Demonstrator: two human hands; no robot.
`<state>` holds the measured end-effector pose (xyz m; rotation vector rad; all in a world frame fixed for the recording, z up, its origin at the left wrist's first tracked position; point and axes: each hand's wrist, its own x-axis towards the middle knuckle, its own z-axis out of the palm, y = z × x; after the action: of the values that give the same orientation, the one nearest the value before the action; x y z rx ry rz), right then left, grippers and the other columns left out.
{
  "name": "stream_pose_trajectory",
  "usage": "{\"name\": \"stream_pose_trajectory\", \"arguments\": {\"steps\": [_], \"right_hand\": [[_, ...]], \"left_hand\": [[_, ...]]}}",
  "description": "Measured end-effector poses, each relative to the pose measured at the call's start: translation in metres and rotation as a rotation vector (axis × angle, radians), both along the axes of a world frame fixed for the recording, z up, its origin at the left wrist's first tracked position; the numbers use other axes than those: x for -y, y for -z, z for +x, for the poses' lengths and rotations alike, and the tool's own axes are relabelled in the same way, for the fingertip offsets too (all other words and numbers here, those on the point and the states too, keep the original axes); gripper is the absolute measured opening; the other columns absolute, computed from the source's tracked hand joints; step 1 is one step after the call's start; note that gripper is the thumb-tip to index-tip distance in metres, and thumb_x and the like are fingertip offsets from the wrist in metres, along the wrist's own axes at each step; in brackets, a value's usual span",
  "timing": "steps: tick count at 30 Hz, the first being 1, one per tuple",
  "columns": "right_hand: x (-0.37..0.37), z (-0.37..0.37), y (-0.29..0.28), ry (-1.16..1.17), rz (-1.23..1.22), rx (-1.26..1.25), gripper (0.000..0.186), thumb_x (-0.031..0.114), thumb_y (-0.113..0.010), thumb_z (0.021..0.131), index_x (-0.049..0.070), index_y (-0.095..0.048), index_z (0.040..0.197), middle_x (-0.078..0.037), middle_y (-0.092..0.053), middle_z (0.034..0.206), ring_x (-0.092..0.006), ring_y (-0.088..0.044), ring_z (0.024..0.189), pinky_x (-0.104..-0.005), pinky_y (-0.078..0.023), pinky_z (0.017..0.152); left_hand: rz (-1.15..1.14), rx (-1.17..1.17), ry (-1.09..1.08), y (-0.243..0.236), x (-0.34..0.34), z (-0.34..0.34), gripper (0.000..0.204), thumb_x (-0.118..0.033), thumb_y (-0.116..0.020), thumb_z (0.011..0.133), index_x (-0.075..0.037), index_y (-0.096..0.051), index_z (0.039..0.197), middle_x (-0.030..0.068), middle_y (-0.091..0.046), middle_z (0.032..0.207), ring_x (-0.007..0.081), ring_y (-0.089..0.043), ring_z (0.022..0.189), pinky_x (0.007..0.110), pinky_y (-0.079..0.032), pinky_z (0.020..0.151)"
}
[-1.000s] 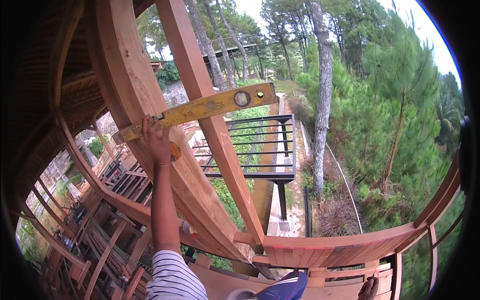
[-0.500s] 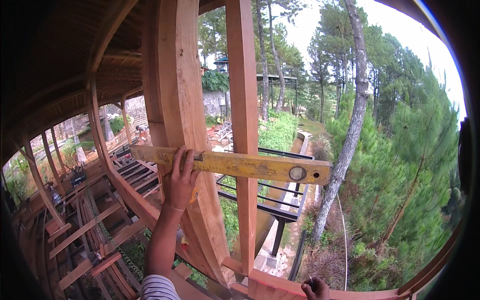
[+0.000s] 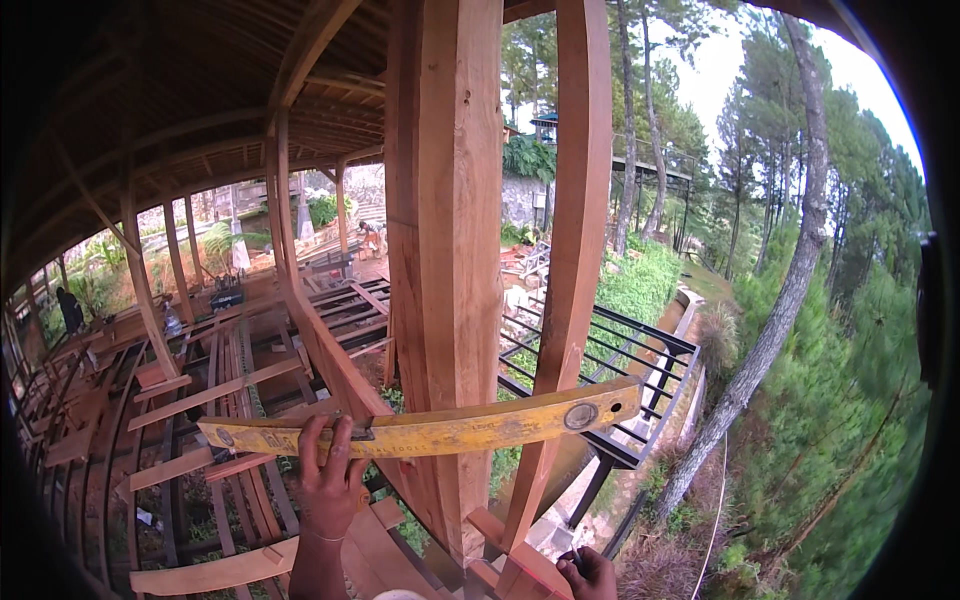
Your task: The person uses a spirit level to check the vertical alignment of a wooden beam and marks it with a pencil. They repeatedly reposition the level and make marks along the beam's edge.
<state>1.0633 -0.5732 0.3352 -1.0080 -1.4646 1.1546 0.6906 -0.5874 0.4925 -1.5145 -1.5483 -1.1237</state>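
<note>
My left hand is closed over the top edge of a long yellow spirit level, near its left part. The level lies across a thick wooden post and a slimmer wooden post to its right, its right end a little higher in the picture. At the lower edge, my right hand is closed on a thin dark pen-like stick, close to the slim post's foot. Most of that stick is hidden by the fingers.
Loose planks and open floor joists with gaps spread out at the left. Beyond the posts, a black metal frame stands lower down. A leaning tree trunk rises at the right, before green trees. A roof hangs overhead.
My left hand has brought the level lower along the posts, and its right end now tilts up in the picture. My right hand is nearer the slim post's foot. The view has turned left.
</note>
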Motion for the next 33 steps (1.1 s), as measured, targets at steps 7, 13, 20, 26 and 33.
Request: {"name": "stream_pose_trajectory", "arguments": {"steps": [7, 13, 20, 26, 33], "right_hand": [[-0.109, 0.012, -0.031, 0.165, 0.278, -0.094, 0.053, 0.027, -0.087, 0.081, -0.006, -0.060, 0.112, -0.005, -0.063, 0.095, -0.0100, -0.056, 0.084, -0.0246, -0.046, 0.074], [-0.232, -0.051, -0.098, 0.314, 0.563, 0.103, 0.118, 0.051, -0.095, 0.057, -0.012, -0.041, 0.141, -0.029, -0.058, 0.131, -0.0351, -0.060, 0.121, -0.0426, -0.047, 0.102], [-0.226, -0.076, -0.126, 0.337, 0.506, 0.297, 0.075, 0.045, -0.090, 0.062, -0.007, -0.059, 0.106, -0.022, -0.071, 0.084, -0.0344, -0.073, 0.078, -0.0415, -0.056, 0.072], [-0.235, -0.075, -0.112, 0.381, 0.526, 0.275, 0.075, 0.047, -0.090, 0.062, -0.006, -0.057, 0.104, -0.020, -0.067, 0.077, -0.0327, -0.069, 0.069, -0.0414, -0.053, 0.065], [-0.276, -0.039, -0.097, -0.204, 0.164, -0.360, 0.055, 0.052, -0.051, 0.102, 0.000, -0.066, 0.115, -0.004, -0.069, 0.089, -0.0068, -0.043, 0.052, -0.0250, -0.035, 0.047]], "left_hand": [[0.050, -0.080, -0.535, 0.039, 0.099, -0.067, 0.063, -0.013, -0.083, 0.073, -0.012, -0.059, 0.131, 0.0098, -0.055, 0.132, 0.0311, -0.069, 0.098, 0.043, -0.060, 0.068], [-0.011, 0.000, -0.717, 0.044, 0.140, -0.073, 0.061, -0.015, -0.084, 0.071, -0.012, -0.061, 0.128, 0.0089, -0.058, 0.129, 0.0311, -0.070, 0.086, 0.043, -0.060, 0.064], [-0.097, -0.058, -0.651, 0.027, 0.108, -0.047, 0.059, -0.019, -0.086, 0.069, -0.015, -0.063, 0.124, 0.0063, -0.055, 0.126, 0.0253, -0.071, 0.086, 0.040, -0.062, 0.068], [-0.181, -0.134, -0.482, -0.030, -0.004, -0.010, 0.058, -0.030, -0.081, 0.077, -0.016, -0.058, 0.129, 0.0083, -0.052, 0.127, 0.0277, -0.072, 0.082, 0.041, -0.061, 0.065], [-0.155, -0.166, -0.344, -0.095, -0.154, 0.027, 0.055, -0.032, -0.076, 0.083, -0.016, -0.057, 0.132, 0.0111, -0.052, 0.129, 0.0307, -0.073, 0.079, 0.043, -0.059, 0.060]]}}
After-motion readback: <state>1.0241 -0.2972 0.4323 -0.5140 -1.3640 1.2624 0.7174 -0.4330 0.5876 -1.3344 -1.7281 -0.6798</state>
